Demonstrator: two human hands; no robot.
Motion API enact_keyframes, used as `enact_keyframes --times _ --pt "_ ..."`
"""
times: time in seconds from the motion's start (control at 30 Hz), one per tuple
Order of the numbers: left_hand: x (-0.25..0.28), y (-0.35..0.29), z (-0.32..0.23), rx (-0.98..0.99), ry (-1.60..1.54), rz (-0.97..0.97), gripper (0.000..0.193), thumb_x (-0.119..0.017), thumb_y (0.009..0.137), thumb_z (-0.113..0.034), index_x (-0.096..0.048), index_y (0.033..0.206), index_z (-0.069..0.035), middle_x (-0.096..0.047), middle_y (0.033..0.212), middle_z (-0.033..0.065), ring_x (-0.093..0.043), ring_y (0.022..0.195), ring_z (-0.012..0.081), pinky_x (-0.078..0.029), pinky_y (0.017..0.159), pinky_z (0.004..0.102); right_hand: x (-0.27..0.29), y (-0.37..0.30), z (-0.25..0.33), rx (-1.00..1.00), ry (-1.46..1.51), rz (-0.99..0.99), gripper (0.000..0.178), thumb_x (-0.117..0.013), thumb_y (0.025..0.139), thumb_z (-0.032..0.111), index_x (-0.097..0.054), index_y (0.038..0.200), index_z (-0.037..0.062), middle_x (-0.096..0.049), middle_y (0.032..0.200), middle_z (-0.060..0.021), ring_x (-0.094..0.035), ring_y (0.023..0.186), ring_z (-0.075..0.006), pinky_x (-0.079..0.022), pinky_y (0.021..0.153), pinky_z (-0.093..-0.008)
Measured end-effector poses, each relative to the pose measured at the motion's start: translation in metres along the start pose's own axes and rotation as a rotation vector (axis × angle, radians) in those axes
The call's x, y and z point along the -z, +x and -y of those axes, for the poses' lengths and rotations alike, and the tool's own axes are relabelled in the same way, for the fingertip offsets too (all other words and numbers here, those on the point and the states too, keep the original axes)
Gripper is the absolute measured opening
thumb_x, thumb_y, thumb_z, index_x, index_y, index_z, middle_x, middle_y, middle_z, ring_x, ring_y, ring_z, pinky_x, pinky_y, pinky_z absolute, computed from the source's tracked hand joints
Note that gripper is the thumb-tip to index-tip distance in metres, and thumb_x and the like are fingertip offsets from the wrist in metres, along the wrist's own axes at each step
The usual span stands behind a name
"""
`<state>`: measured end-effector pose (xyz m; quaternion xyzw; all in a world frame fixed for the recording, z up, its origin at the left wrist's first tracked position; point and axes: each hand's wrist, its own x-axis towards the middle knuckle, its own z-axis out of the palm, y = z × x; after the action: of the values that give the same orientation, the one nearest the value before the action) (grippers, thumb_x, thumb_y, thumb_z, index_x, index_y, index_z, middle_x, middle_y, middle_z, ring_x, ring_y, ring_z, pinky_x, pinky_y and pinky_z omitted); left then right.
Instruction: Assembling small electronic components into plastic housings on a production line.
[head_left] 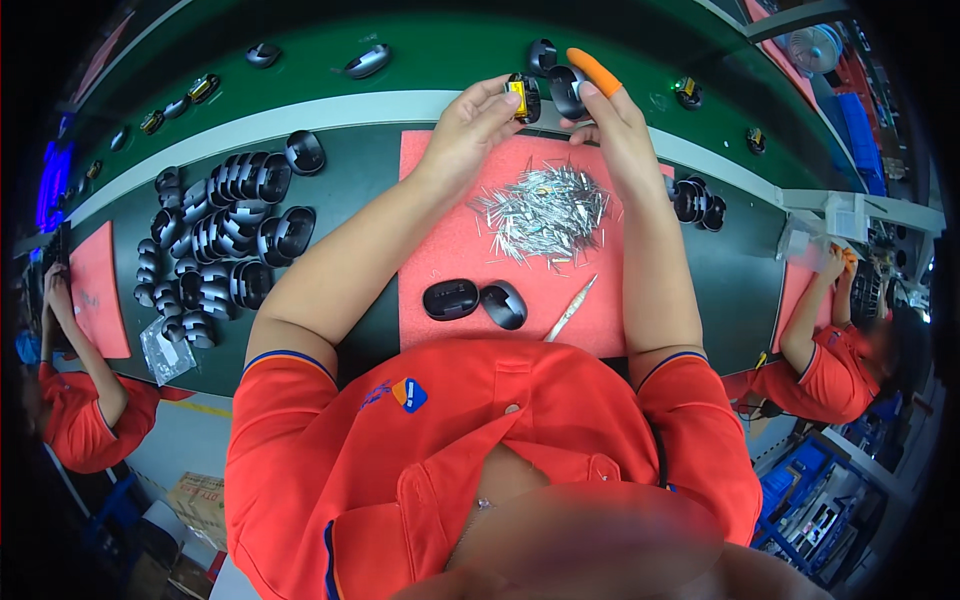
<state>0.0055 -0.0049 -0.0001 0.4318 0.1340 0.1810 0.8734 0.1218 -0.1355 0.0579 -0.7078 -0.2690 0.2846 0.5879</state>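
At the far edge of the bench, my left hand (pixel 470 128) pinches a small black casing part (pixel 531 98) with a yellow label on it. My right hand (pixel 622 122), wearing an orange finger cot on one raised finger, holds a dark grey curved shell (pixel 566 92) close beside that part. Below both hands, a heap of thin silvery pins (pixel 548 212) lies on a pink mat (pixel 430 240). Nearer to me on the mat are a glossy black case (pixel 450 299), a dark shell (pixel 503 305) and a slim white pen-like tool (pixel 571 308).
Rows of dark shells (pixel 215 235) cover the bench at left, near a clear plastic bag (pixel 167 352). More shells (pixel 692 202) stand at right. A green belt (pixel 460 35) behind a pale rail carries scattered casing parts. People in red work at both sides.
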Motion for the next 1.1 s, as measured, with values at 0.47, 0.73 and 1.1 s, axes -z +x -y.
enact_keyframes --times 0.47,0.73,1.1 --pt "-0.003 -0.003 0.003 0.012 0.053 -0.036 0.045 -0.059 0.092 -0.02 -0.046 0.13 0.0 -0.059 0.115 0.0088 -0.058 0.103 0.013 -0.046 0.093 0.0291 -0.012 -0.01 -0.015 0.431 -0.466 -0.193 0.039 -0.068 0.085 0.015 -0.056 0.121 0.0031 -0.064 0.098 -0.0065 -0.059 0.074 -0.0087 -0.047 0.07 -0.0238" --pt "-0.006 -0.003 0.0 0.014 0.012 -0.043 0.04 -0.06 0.091 -0.019 -0.05 0.126 -0.001 -0.059 0.114 0.0086 -0.058 0.102 0.0126 -0.048 0.092 0.0295 -0.014 -0.007 -0.018 0.36 -0.473 -0.171 0.039 -0.066 0.086 0.015 -0.056 0.121 0.0031 -0.066 0.093 -0.0065 -0.06 0.075 -0.0092 -0.047 0.071 -0.0235" --pt "-0.001 -0.002 0.004 -0.003 0.004 -0.041 0.034 -0.063 0.089 -0.017 -0.053 0.118 -0.003 -0.059 0.112 0.0082 -0.059 0.101 0.0134 -0.05 0.089 0.029 -0.013 -0.007 -0.016 0.329 -0.452 -0.174 0.041 -0.07 0.083 0.015 -0.057 0.119 0.0009 -0.067 0.093 -0.0073 -0.061 0.076 -0.0097 -0.047 0.072 -0.0236"
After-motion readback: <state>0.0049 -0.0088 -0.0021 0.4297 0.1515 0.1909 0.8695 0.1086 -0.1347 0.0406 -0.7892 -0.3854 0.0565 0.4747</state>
